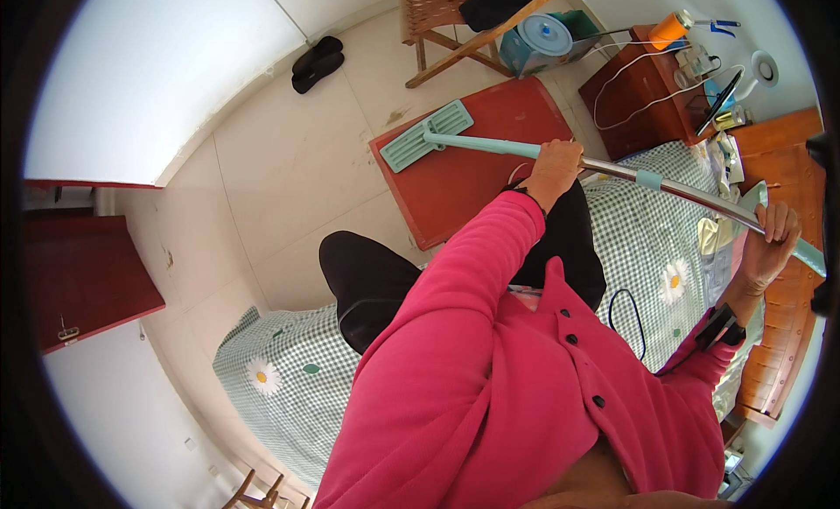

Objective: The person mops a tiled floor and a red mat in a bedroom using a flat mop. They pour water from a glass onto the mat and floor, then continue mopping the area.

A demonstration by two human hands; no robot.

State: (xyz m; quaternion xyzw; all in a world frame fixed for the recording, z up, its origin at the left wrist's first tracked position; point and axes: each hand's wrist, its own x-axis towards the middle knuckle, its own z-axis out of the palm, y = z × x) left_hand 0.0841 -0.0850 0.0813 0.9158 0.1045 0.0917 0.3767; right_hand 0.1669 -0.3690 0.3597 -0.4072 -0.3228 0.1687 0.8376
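Observation:
A mop (490, 144) with a pale green and silver handle slants across my front, its handle rising to the right. Its flat slotted head (404, 150) is bare, with no cloth visible on it, and appears to rest on a red rectangular surface (490, 181), a board or a mat. My left hand (556, 172) is closed round the lower handle, where green meets metal. Farther up, near the green top end, my right hand (771, 244) wraps round the metal tube. Both forearms are in pink sleeves.
I sit on a bed with a green checked cover (289, 369). At the far right stands a brown cabinet (626, 98) with cables and an orange container (670, 29). A wooden chair (437, 10) and a blue bin (544, 38) are ahead. Black shoes (317, 64) lie by the wall.

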